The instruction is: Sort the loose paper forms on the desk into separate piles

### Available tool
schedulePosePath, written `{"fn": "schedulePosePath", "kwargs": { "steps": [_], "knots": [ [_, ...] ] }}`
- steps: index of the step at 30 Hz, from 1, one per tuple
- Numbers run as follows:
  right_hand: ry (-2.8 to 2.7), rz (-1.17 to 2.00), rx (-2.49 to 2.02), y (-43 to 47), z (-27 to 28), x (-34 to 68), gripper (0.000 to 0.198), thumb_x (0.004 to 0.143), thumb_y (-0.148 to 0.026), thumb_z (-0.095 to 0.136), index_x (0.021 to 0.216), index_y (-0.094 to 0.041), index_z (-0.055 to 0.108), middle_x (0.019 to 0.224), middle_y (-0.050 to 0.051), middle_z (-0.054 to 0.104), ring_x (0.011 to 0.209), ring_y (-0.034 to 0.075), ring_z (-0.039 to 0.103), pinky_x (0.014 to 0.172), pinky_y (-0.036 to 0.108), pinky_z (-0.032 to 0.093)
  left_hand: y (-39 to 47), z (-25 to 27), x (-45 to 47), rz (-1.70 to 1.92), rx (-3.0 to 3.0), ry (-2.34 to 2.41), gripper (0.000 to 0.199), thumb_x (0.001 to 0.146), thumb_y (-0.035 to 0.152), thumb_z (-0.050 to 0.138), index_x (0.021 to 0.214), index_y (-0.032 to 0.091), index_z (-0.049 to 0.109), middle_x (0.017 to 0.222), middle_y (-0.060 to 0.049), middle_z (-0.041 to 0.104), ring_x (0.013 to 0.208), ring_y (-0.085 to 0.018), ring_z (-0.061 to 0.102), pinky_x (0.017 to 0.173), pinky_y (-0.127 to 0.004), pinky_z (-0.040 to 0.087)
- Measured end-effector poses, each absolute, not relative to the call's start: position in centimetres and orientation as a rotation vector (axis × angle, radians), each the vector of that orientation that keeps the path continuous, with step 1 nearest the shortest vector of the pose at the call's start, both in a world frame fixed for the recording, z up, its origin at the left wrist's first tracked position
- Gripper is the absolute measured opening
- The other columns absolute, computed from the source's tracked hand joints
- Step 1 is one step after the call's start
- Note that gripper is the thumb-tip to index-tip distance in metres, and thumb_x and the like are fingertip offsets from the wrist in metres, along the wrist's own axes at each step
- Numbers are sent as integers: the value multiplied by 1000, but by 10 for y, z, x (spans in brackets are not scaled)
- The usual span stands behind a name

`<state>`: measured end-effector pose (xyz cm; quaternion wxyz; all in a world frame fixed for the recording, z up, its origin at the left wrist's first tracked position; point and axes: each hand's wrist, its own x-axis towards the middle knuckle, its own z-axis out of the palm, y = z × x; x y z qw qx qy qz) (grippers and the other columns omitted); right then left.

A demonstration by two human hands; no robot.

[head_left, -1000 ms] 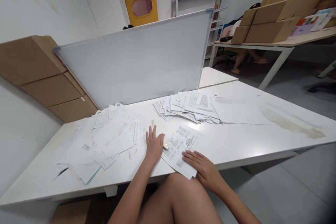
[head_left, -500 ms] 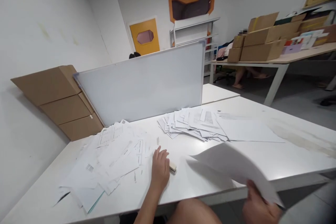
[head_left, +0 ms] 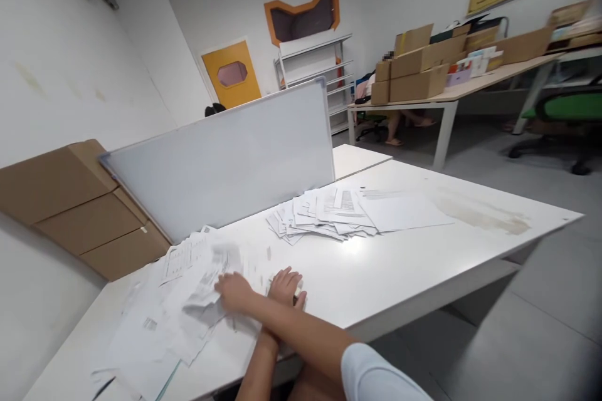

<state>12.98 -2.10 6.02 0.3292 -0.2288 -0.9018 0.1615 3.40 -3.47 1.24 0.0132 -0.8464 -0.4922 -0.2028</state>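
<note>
My left hand rests on the white table, fingers and thumb around a small cream-coloured stapler, which is mostly hidden by the hand. Crossing over the left forearm, my right hand reaches to the left and pinches a sheet of paper with printing on it; the sheet is bent and blurred by motion. Beneath and around that sheet spreads a loose pile of printed papers. A second, overlapping stack of papers lies farther back, right of my left hand.
A whiteboard stands along the back of the table. Cardboard boxes are stacked at the left wall. To the right, another table carries boxes, with a person's legs visible below. A green chair stands farther right.
My right hand has gone from the lower right, where it held a white sheet, across to the left pile and now holds a printed sheet. My left hand stays at the stapler. The view has turned right.
</note>
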Motion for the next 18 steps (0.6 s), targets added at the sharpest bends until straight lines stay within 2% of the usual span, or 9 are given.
{"fn": "schedulePosePath", "kwargs": {
  "steps": [3,7,13,15,17,18],
  "knots": [
    [-2401,366,-569,-18,54,132,34,92,-37,54,124,-26,55,136,8,49,118,26,51,98,48,43,-27,8,33,-656,-2576,-1501,39,76,19,55,114,22,62,118,-9,66,120,-29,55,105,-52,41],
    [-2400,308,-693,-2,54,150,33,92,-36,54,121,-19,55,122,8,56,104,21,58,87,41,51,-21,1,30,-721,-2507,-1546,33,74,23,57,107,22,66,115,-9,67,116,-29,58,104,-52,42],
    [-2225,205,-1145,48,67,224,34,91,-37,56,120,-18,55,121,7,57,102,21,59,86,42,52,-22,6,25,-933,-2463,-1523,32,83,35,45,98,19,69,98,-9,69,100,-27,63,94,-44,49],
    [-2102,173,-1327,64,65,262,39,92,-36,54,125,-15,52,128,13,53,112,26,55,93,49,47,-21,10,24,-921,-2468,-1441,25,83,32,50,97,22,68,98,-8,70,99,-28,64,94,-47,49],
    [-1902,169,-1622,78,53,300,49,95,-34,45,135,-7,44,140,25,41,130,35,39,104,59,29,-20,12,23,-917,-2427,-1403,21,84,29,51,96,23,66,98,-7,71,99,-27,64,94,-49,49],
    [-1748,179,-1847,83,44,317,54,95,-35,40,140,-5,38,146,26,34,137,35,28,109,58,18,-20,12,23,-912,-2411,-1400,20,84,28,51,96,24,66,98,-7,71,98,-27,65,93,-48,50]
  ]
}}
